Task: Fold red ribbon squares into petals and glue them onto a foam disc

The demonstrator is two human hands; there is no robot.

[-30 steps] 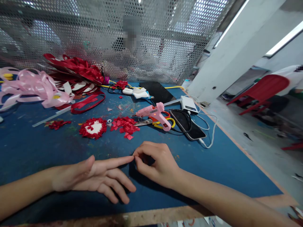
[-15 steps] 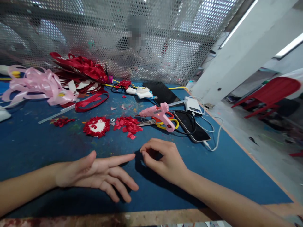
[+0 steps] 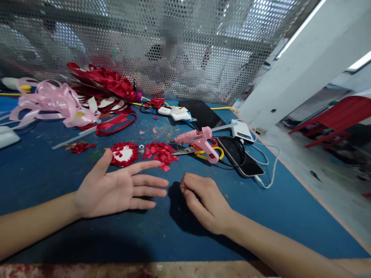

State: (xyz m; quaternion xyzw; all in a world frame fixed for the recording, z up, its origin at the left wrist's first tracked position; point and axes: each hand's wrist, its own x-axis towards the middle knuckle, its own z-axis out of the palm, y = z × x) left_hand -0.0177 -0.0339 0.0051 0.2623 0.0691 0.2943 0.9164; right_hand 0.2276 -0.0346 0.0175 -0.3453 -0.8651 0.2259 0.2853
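Observation:
My left hand [image 3: 113,189] is open above the blue table, palm up and fingers spread, holding nothing. Its thumb tip reaches the near edge of a white disc ringed with red ribbon bits [image 3: 124,154]. My right hand [image 3: 204,200] is closed, thumb against curled fingers; whatever it may hold is hidden. Beyond the hands lie a googly eye [image 3: 141,147] and a pile of red ribbon pieces [image 3: 162,153]. A pink glue gun [image 3: 198,139] rests over scissors [image 3: 199,152] with orange and yellow handles.
A phone [image 3: 245,160] and a white power bank [image 3: 242,130] with cables lie at right. Pink ribbon [image 3: 50,102], red ribbon [image 3: 113,83] and a glue stick [image 3: 74,138] lie at left. A perforated metal screen [image 3: 121,46] stands behind, with a person beyond it.
My left hand has turned its palm further up and risen slightly, fingers straighter. My right hand's fingers have curled in tighter from a pinch. The view has shifted a little.

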